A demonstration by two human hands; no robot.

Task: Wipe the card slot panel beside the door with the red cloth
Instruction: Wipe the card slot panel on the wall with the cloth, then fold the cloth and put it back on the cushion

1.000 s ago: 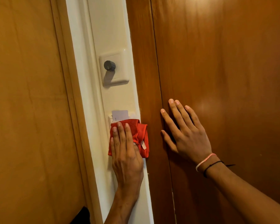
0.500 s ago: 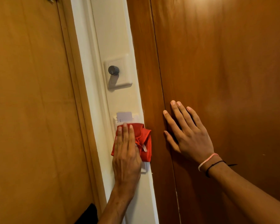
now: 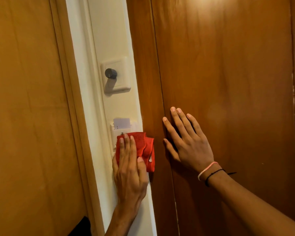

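The white card slot panel (image 3: 116, 132) sits on the narrow cream wall strip between two wooden doors, with a white card (image 3: 121, 123) sticking up from its top. My left hand (image 3: 129, 169) presses the folded red cloth (image 3: 146, 149) flat against the panel's lower part, which the cloth and hand hide. The cloth's right edge overlaps the door frame. My right hand (image 3: 186, 142) lies flat with fingers spread on the brown wooden door (image 3: 228, 82), holding nothing.
Above the panel is a white wall plate (image 3: 119, 82) with a grey round knob (image 3: 110, 73). A lighter wooden door (image 3: 24, 116) fills the left. Something dark (image 3: 83, 227) shows at the bottom left.
My left hand and the cloth have slid down the panel, so more of its top below the card shows. My right hand has stayed flat on the door.
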